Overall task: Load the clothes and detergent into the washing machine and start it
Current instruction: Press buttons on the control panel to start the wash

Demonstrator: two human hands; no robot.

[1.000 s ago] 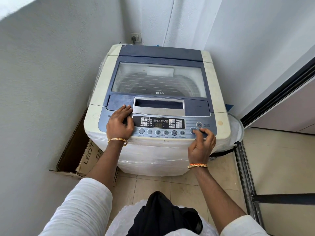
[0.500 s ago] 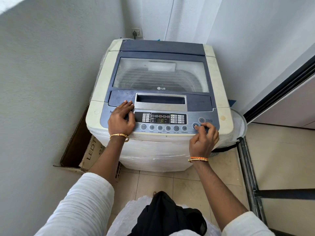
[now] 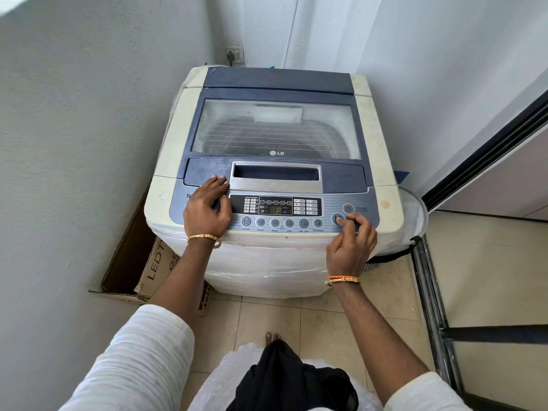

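A white and blue top-load washing machine (image 3: 382, 161) stands in the corner with its glass lid (image 3: 275, 129) closed. The control panel (image 3: 326, 207) runs along the front edge and its display is lit. My left hand (image 3: 207, 207) rests flat on the panel's left end, fingers together, holding nothing. My right hand (image 3: 351, 244) is at the panel's right end, fingers curled, thumb tip on the round button below the power button (image 3: 347, 208). Black clothes (image 3: 293, 381) lie in a white bag or basket at the bottom, right below me.
A grey wall runs close on the left, with an open cardboard box (image 3: 139, 262) wedged between it and the machine. A wall socket (image 3: 234, 54) sits behind the machine. A dark sliding-door frame and rail (image 3: 430, 292) lie to the right, and a white round object (image 3: 415, 215) leans by the machine.
The view has drawn back slightly, so the machine sits higher in frame. Both hands stay on the panel; the right thumb keeps contact with the button at the right end.
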